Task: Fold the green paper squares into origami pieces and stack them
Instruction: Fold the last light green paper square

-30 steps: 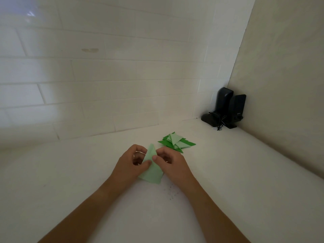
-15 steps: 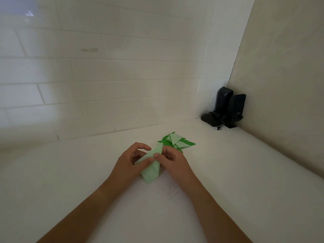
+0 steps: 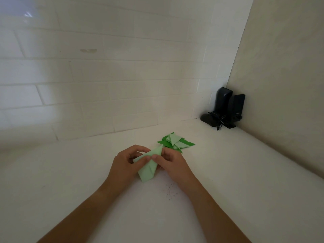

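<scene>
- Left hand [image 3: 125, 163] and right hand [image 3: 172, 163] both pinch a pale green, partly folded paper piece [image 3: 149, 168] just above the white counter [image 3: 228, 172]
- Behind it lies a stack of folded green paper triangles [image 3: 175, 142]
- Black speakers [image 3: 226, 107] stand in the corner

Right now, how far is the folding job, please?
Done: several folded pieces lie in a pile of folded green pieces on the white surface. In hand: the left hand and right hand both pinch a light green paper, partly folded. Left: finish it and add it to the pile. No unfolded squares are visible.
</scene>
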A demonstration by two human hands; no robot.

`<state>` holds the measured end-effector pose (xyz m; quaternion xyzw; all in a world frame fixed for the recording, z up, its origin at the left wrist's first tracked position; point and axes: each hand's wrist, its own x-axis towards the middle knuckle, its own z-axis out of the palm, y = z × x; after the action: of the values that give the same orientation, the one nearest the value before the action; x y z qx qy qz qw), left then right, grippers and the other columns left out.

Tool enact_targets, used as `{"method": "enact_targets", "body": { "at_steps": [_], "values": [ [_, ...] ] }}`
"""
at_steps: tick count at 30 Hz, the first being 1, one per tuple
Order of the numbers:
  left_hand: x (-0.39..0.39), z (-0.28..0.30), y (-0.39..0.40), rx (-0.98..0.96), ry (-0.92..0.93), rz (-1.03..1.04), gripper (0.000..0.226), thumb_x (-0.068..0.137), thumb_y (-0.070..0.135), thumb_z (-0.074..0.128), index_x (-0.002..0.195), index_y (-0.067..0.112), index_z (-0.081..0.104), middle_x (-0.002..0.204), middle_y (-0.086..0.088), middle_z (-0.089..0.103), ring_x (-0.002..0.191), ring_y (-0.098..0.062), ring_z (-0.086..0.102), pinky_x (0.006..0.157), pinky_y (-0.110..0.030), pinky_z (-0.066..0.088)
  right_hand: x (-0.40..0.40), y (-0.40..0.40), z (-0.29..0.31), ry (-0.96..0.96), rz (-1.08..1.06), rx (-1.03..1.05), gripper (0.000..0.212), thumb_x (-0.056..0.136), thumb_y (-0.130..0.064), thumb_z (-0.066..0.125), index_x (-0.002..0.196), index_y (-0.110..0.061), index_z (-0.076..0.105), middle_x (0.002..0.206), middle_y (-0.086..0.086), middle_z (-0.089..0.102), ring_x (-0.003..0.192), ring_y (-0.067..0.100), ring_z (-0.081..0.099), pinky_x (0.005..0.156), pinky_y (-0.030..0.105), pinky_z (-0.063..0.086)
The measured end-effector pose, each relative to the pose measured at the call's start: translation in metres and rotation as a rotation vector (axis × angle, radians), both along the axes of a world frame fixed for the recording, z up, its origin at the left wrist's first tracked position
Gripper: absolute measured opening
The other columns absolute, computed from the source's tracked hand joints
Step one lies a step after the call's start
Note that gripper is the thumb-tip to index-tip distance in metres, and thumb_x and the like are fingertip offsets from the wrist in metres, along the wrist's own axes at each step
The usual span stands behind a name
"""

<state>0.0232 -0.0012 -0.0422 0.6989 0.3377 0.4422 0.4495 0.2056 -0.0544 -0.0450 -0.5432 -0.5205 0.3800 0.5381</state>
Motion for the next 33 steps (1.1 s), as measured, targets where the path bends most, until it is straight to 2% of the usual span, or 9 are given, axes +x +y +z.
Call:
{"method": "enact_targets", "body": {
  "at_steps": [3, 6, 11, 13, 17, 21, 24, 30, 33],
  "values": [
    [-0.001, -0.001, 0.001, 0.011, -0.004, -0.017, 0.016, 0.092, 0.016, 0.077, 0.103, 0.028, 0.079, 0.089, -0.004, 0.076, 0.086, -0.024, 0.072, 0.074, -0.037, 0.056, -0.001, -0.002, 0.005, 0.003, -0.018, 0.001, 0.012, 0.099, -0.021, 0.070, 0.099, -0.010, 0.074, 0.083, -0.005, 0.077, 0.073, 0.005, 0.069, 0.068, 0.017, 0.051],
    [0.000, -0.001, 0.000, 0.026, 0.020, -0.028, 0.016, 0.092, 0.014, 0.076, 0.100, 0.027, 0.079, 0.088, -0.004, 0.076, 0.086, -0.026, 0.070, 0.070, -0.032, 0.054, 0.000, -0.003, 0.007, 0.016, -0.027, -0.004, 0.010, 0.100, -0.018, 0.068, 0.091, -0.014, 0.071, 0.073, -0.012, 0.072, 0.066, 0.001, 0.065, 0.065, 0.016, 0.050],
    [-0.001, -0.003, 0.001, 0.047, 0.026, -0.010, 0.015, 0.091, 0.025, 0.075, 0.104, 0.032, 0.076, 0.081, -0.002, 0.069, 0.075, -0.017, 0.063, 0.067, -0.034, 0.050, 0.001, -0.004, 0.009, 0.037, -0.007, -0.013, 0.013, 0.100, -0.019, 0.068, 0.094, -0.008, 0.069, 0.075, -0.007, 0.072, 0.070, 0.009, 0.066, 0.067, 0.021, 0.050],
    [-0.002, -0.002, 0.000, 0.052, 0.029, -0.010, 0.018, 0.088, 0.031, 0.070, 0.105, 0.033, 0.076, 0.081, -0.001, 0.068, 0.076, -0.020, 0.063, 0.067, -0.033, 0.049, 0.001, -0.005, 0.010, 0.042, -0.011, -0.018, 0.014, 0.100, -0.019, 0.068, 0.095, -0.005, 0.069, 0.075, -0.006, 0.072, 0.071, 0.009, 0.066, 0.067, 0.021, 0.050],
    [-0.002, -0.002, -0.001, 0.070, 0.038, -0.010, 0.016, 0.094, 0.019, 0.071, 0.103, 0.032, 0.077, 0.082, 0.001, 0.071, 0.077, -0.019, 0.064, 0.067, -0.030, 0.049, 0.000, -0.005, 0.011, 0.016, -0.022, -0.031, 0.013, 0.099, -0.018, 0.069, 0.095, -0.005, 0.069, 0.073, -0.007, 0.072, 0.069, 0.008, 0.067, 0.065, 0.020, 0.049],
    [-0.002, 0.000, 0.000, 0.076, 0.050, -0.009, 0.015, 0.092, 0.028, 0.067, 0.102, 0.032, 0.076, 0.089, 0.002, 0.073, 0.083, -0.020, 0.066, 0.070, -0.032, 0.051, -0.002, -0.006, 0.013, 0.019, -0.026, -0.031, 0.013, 0.099, -0.018, 0.070, 0.088, -0.013, 0.068, 0.069, -0.008, 0.071, 0.065, 0.008, 0.066, 0.063, 0.019, 0.049],
    [-0.001, 0.002, -0.003, 0.074, 0.053, -0.025, 0.017, 0.095, 0.017, 0.074, 0.103, 0.032, 0.075, 0.092, 0.005, 0.073, 0.085, -0.017, 0.066, 0.070, -0.026, 0.051, -0.001, -0.007, 0.014, 0.034, -0.029, -0.029, 0.014, 0.099, -0.018, 0.070, 0.085, -0.015, 0.067, 0.069, -0.005, 0.070, 0.064, 0.008, 0.065, 0.063, 0.019, 0.049],
    [0.000, 0.002, -0.004, 0.027, 0.023, -0.034, 0.021, 0.090, 0.016, 0.079, 0.104, 0.031, 0.075, 0.091, 0.003, 0.074, 0.084, -0.022, 0.067, 0.070, -0.032, 0.053, -0.003, -0.009, 0.018, 0.030, -0.020, -0.027, 0.014, 0.099, -0.016, 0.069, 0.085, -0.017, 0.070, 0.070, -0.005, 0.071, 0.065, 0.010, 0.065, 0.063, 0.020, 0.048],
    [0.000, 0.004, -0.005, 0.038, 0.016, -0.046, 0.019, 0.092, 0.014, 0.076, 0.105, 0.028, 0.076, 0.090, 0.004, 0.074, 0.083, -0.014, 0.067, 0.070, -0.028, 0.052, -0.002, -0.010, 0.019, 0.034, -0.015, -0.032, 0.011, 0.099, -0.017, 0.069, 0.088, -0.014, 0.072, 0.072, -0.004, 0.072, 0.067, 0.011, 0.065, 0.063, 0.021, 0.048]
  ]
}}
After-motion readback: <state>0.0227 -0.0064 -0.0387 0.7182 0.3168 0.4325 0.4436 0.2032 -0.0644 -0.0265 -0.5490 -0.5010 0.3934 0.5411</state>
